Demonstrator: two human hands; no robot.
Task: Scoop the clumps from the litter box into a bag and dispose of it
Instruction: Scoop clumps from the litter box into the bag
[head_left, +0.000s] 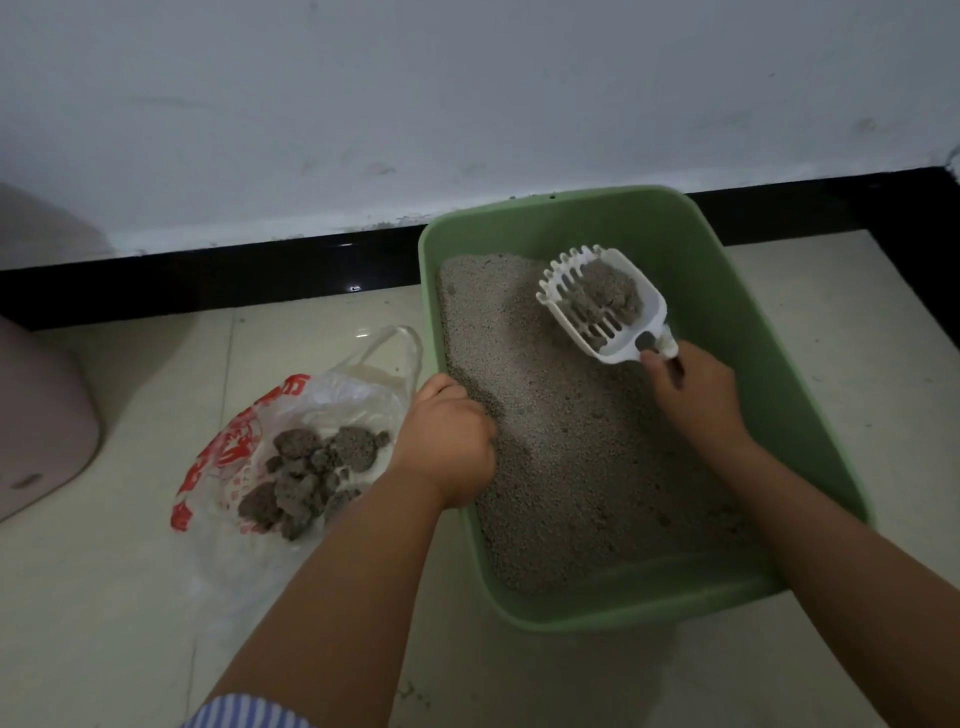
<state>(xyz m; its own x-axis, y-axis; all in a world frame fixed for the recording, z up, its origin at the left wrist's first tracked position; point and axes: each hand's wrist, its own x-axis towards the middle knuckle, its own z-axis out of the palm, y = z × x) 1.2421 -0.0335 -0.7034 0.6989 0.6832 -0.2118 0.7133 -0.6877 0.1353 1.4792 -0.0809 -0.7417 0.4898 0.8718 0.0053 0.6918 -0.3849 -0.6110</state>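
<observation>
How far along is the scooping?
Partly done: several clumps already lie in the open bag. In hand: the right hand holds the scoop, loaded with another clump, over the litter box; the left hand grips its rim. Left: emptying this scoop, bag disposal.

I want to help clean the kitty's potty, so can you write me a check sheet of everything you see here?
Surface: pale glossy tiled floor.
Job's things: green plastic litter box filled with grey litter; white slotted plastic scoop carrying a grey clump above the litter; clear plastic bag with red print lying open on the floor left of the box, holding several dark clumps.
Clutter: pink rounded plastic object at the left edge.
Grippers: right hand grips the scoop handle; left hand holds the box's left rim.
Cables: nothing seen.
Surroundings: scuffed white wall, black baseboard.
</observation>
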